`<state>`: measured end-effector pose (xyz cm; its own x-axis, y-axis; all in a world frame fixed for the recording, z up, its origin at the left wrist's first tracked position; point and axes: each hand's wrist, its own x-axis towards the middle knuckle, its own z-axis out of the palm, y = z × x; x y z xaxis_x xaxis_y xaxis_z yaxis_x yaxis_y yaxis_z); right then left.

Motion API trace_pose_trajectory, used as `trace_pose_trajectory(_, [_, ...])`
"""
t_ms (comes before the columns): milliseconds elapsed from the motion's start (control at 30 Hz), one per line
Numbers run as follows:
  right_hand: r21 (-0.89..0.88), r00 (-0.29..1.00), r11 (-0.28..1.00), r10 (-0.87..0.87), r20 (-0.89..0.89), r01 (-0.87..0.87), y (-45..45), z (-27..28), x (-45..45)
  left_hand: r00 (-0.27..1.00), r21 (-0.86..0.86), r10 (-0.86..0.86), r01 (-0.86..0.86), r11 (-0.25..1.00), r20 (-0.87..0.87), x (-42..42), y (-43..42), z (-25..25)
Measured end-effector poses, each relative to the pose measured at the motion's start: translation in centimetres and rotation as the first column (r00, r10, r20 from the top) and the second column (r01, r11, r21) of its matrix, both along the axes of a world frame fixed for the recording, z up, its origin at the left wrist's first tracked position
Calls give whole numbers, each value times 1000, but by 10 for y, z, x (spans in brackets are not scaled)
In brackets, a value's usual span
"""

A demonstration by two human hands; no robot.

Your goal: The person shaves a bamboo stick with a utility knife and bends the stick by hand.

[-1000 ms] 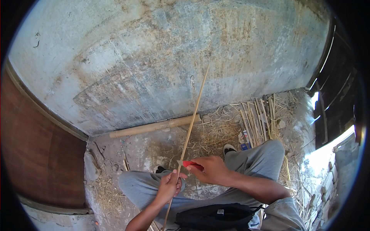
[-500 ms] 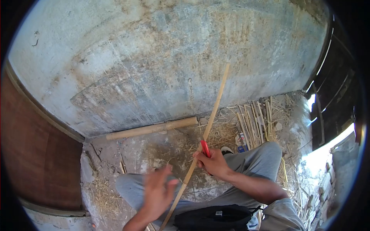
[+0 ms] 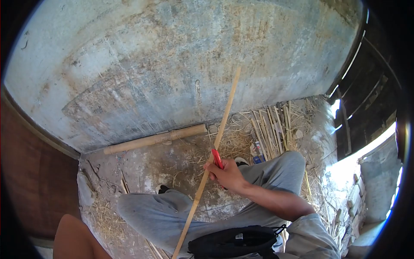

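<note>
A long, thin bamboo strip (image 3: 227, 108) slants from the lower middle up toward the wall. My right hand (image 3: 228, 175) is closed round the strip near its middle and also holds a red-handled tool (image 3: 217, 159), whose red end points up and whose blade I cannot make out. The strip's lower end passes beside a black bag (image 3: 233, 242) on my lap. Only a bent part of my left arm shows at the lower left; the left hand itself is out of the frame.
A thick bamboo pole (image 3: 156, 139) lies along the foot of the stained wall (image 3: 172, 64). Split bamboo sticks (image 3: 272, 131) and shavings (image 3: 233, 140) cover the floor at the right. A brown panel (image 3: 36, 172) stands at the left, above more shavings (image 3: 108, 218).
My left hand has let go of the strip and moved down and left out of view. My right hand now grips both the strip and the red-handled tool. The view has shifted slightly.
</note>
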<state>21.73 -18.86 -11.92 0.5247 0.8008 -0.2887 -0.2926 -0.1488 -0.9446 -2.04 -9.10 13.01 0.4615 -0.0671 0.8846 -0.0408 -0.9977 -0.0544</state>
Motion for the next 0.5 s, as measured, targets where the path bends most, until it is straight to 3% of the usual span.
trace_pose_trajectory(300, [18, 1000, 1000, -8, 16, 7, -1, 11, 3, 1000, -3, 26, -26, 1000, -8, 0, -7, 3])
trace_pose_trajectory(400, [-50, 999, 999, 3, 35, -1, -3, 13, 2, 1000, -7, 28, -28, 1000, -7, -2, -7, 2])
trace_pose_trajectory(500, [10, 1000, 1000, -18, 9, 18, -2, 6, 0, 999, -7, 32, -32, 999, -9, 0, -7, 0])
